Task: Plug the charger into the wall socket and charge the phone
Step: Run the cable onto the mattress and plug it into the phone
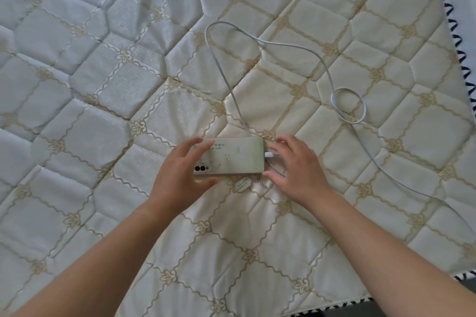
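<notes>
left hand (180,170) gripping flat phone (237,157) (3 lenses (201,168)), right hand (296,170) splayed loose, looped cable (283,45), quilted mattress (103,85)

One head-worn camera looks steeply down from close above the quilted mattress (103,90), near its corner.

— Where does the pale rectangular phone (237,156) lie on the cream quilted bedspread (103,85)?
— About midway across, nearer the near edge, its length running left to right. The left hand (180,172) spans its left end. The right hand (296,165) sits at its right end, beside the white cable plug (269,154).
— And the thin white cable (291,45)?
— It arcs beyond the phone's far side, bends right, curls into a ring, then trails toward the right edge. A small white oval piece (242,184) lies just before the phone.
</notes>
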Tool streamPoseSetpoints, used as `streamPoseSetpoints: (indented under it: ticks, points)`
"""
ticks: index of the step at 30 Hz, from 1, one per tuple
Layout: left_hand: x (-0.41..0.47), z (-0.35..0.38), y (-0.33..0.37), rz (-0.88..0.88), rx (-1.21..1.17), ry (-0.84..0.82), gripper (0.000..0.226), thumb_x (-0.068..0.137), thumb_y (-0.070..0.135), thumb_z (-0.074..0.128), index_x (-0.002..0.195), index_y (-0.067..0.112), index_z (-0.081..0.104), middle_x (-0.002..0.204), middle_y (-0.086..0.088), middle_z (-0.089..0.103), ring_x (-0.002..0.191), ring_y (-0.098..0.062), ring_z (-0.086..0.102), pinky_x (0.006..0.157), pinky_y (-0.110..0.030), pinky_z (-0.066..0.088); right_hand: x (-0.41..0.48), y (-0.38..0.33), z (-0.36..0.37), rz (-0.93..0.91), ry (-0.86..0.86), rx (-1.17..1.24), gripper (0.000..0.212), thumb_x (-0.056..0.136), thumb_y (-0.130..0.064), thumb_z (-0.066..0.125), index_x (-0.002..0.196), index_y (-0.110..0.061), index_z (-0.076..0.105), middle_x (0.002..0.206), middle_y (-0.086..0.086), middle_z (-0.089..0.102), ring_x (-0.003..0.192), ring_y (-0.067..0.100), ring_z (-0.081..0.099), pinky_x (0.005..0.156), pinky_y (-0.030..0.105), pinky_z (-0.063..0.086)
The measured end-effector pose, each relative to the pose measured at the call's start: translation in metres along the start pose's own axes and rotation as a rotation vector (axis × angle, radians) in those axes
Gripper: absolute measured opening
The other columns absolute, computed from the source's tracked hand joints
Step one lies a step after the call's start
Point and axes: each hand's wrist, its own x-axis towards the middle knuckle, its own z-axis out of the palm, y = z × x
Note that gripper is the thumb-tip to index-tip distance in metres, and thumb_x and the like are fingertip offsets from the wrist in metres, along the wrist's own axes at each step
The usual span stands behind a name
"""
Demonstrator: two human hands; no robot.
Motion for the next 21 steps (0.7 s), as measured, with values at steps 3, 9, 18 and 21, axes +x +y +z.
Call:
streamPoseSetpoints:
  ticks: [3, 9, 18, 21]
  points:
    - [-0.003, -0.001, -0.007, -0.033, -0.034, 0.002, 0.076, 0.063, 0.021, 0.082, 0.131, 0.019, 0.05, 0.134, -0.007, 0.049, 0.122, -0.026, 0.048, 0.1, -0.036, 0.042, 0.009, -0.011, 0.007, -0.046, -0.069, -0.019, 0.084, 0.064, -0.042, 0.076, 0.135, -0.02, 0.038, 0.143, 0.002, 0.038, 0.13, 0.022, 0.035, 0.103, 0.042, 0.035]
    - [-0.002, -0.002, -0.01, -0.1, -0.138, 0.063, 0.071, 0.068, 0.021, 0.079, 0.132, 0.025, 0.048, 0.136, -0.002, 0.046, 0.123, -0.018, 0.046, 0.098, -0.027, 0.038, 0.019, -0.022, 0.013, -0.067, -0.086, 0.021, 0.088, 0.06, -0.034, 0.078, 0.135, -0.013, 0.037, 0.136, 0.002, 0.042, 0.125, 0.024, 0.037, 0.105, 0.037, 0.035]
    - [0.013, -0.023, 0.016, -0.062, -0.173, 0.077, 0.051, 0.081, 0.037, 0.063, 0.129, 0.027, 0.048, 0.129, 0.009, 0.047, 0.109, 0.005, 0.041, 0.086, -0.005, 0.03, 0.009, -0.011, -0.024, 0.166, -0.082, 0.376, 0.053, 0.063, -0.054, 0.067, 0.109, -0.028, 0.067, 0.118, -0.007, 0.066, 0.109, 0.006, 0.057, 0.098, 0.024, 0.043]
    - [0.021, -0.025, 0.022, -0.064, -0.163, 0.079, 0.057, 0.083, 0.04, 0.059, 0.135, 0.03, 0.039, 0.134, 0.005, 0.047, 0.116, -0.004, 0.046, 0.089, -0.021, 0.037, 0.012, -0.002, -0.031, 0.272, -0.021, 0.518, 0.03, 0.069, -0.051, 0.065, 0.089, -0.03, 0.074, 0.095, -0.01, 0.073, 0.088, -0.003, 0.062, 0.08, 0.01, 0.046]
